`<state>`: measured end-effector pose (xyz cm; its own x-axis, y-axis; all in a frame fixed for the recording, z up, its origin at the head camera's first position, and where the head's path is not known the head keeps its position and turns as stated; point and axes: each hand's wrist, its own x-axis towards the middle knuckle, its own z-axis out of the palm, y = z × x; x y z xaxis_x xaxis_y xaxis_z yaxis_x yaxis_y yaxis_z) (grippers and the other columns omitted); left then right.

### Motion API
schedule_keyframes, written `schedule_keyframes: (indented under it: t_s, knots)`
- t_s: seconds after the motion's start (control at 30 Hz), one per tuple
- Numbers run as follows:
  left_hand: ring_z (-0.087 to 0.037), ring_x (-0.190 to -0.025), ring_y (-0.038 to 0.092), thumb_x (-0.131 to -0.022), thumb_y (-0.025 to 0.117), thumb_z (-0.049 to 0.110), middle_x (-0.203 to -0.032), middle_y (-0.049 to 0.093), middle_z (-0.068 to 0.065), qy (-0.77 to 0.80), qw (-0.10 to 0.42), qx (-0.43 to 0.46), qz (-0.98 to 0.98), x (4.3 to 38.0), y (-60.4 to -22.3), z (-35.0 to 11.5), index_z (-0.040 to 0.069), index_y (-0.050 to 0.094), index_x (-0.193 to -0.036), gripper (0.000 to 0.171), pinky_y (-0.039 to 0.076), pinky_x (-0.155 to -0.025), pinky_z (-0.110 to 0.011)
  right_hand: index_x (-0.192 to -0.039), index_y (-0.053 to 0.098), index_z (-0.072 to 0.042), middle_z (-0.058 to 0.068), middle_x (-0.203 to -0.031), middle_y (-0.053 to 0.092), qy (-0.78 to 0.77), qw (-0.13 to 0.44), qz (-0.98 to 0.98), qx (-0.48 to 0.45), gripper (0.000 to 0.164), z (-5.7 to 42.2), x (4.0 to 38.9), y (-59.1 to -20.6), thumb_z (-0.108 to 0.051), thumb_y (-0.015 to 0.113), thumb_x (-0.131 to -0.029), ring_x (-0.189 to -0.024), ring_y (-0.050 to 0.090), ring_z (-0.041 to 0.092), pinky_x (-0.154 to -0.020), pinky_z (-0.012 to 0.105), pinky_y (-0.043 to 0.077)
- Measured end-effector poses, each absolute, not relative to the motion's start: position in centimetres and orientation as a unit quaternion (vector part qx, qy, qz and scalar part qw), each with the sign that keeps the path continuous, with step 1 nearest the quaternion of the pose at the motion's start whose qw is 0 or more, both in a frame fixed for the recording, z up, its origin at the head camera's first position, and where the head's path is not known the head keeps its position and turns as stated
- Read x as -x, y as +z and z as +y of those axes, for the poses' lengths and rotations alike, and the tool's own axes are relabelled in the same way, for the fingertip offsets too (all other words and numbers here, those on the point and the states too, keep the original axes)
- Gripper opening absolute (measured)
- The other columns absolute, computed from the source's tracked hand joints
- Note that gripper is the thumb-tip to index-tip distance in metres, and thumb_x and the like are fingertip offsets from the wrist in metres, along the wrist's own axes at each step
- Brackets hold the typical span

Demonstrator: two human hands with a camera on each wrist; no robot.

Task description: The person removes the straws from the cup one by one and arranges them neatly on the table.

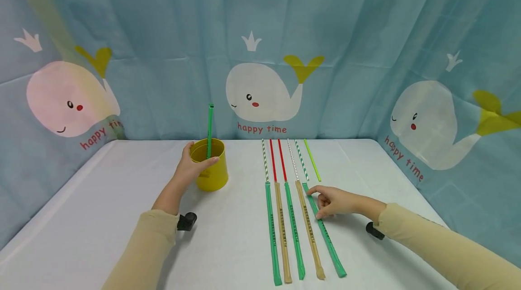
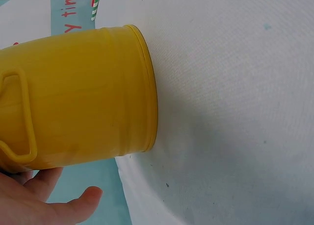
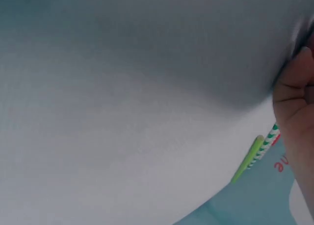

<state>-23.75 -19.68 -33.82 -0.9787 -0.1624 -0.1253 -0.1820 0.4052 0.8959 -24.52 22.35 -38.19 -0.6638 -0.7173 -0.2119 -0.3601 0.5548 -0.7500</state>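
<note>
My left hand is round the side of a small yellow bucket, thumb across its front and fingers at the far side of the rim. In the left wrist view the bucket's wall and wire handle show close up. A green paper-wrapped straw stands upright inside the bucket. On the right, my right hand is over a green wrapped straw lying on the table, its index fingertip and thumb at the straw, spread apart along it. The right wrist view shows only part of this hand.
Left of that straw lie more wrapped straws, green and brown. Behind them is a row of bare straws: red, striped and lime green. The white table ends at a blue whale-print curtain.
</note>
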Motion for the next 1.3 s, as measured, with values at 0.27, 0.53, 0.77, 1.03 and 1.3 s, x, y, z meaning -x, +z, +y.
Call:
schedule_keyframes:
  t_s: [0.27,0.53,0.77,1.03,1.3]
  knots:
    - [-0.041,-0.143,0.015,-0.091,0.067,0.043,-0.159,0.006,-0.021,0.534,0.010,0.101,0.840,23.6,-33.8,-19.6,0.013,-0.011,-0.155,0.105,0.017,-0.113,-0.059,-0.149,0.034,0.000,-0.003,-0.066,0.047,-0.249,0.240,0.878,0.331,0.082,22.2,24.7,-37.6,-0.026,0.076,-0.085,-0.058,0.040,0.008,-0.057,0.022,0.034]
    - [-0.040,-0.143,0.015,-0.091,0.067,0.042,-0.159,0.006,-0.021,0.539,0.008,0.096,0.837,23.6,-34.0,-19.6,0.013,-0.011,-0.155,0.105,0.017,-0.114,-0.058,-0.147,0.037,0.003,-0.003,-0.068,0.045,-0.220,0.223,0.894,0.321,0.083,21.9,24.4,-37.8,-0.028,0.079,-0.082,-0.060,0.038,0.009,-0.059,0.023,0.033]
    - [-0.041,-0.143,0.016,-0.090,0.067,0.043,-0.159,0.006,-0.021,0.543,0.006,0.094,0.834,23.6,-34.1,-19.7,0.013,-0.011,-0.155,0.106,0.018,-0.113,-0.059,-0.146,0.037,0.004,-0.003,-0.067,0.044,-0.240,0.218,0.891,0.317,0.085,22.4,24.4,-38.3,-0.028,0.080,-0.081,-0.060,0.039,0.009,-0.058,0.023,0.033]
    - [-0.041,-0.142,0.016,-0.091,0.067,0.041,-0.159,0.006,-0.021,0.542,0.006,0.094,0.835,23.6,-34.1,-19.8,0.013,-0.011,-0.155,0.104,0.018,-0.113,-0.059,-0.148,0.033,0.005,-0.004,-0.066,0.044,-0.258,0.223,0.883,0.322,0.086,22.5,24.6,-38.3,-0.029,0.078,-0.083,-0.059,0.037,0.008,-0.056,0.022,0.032]
    - [-0.041,-0.142,0.015,-0.091,0.066,0.041,-0.159,0.006,-0.021,0.546,0.005,0.091,0.833,23.6,-34.2,-19.8,0.014,-0.010,-0.155,0.103,0.017,-0.113,-0.059,-0.147,0.035,0.004,-0.001,-0.070,0.051,-0.270,0.243,0.869,0.337,0.072,21.6,25.4,-36.2,-0.020,0.071,-0.090,-0.059,0.041,0.011,-0.057,0.025,0.036]
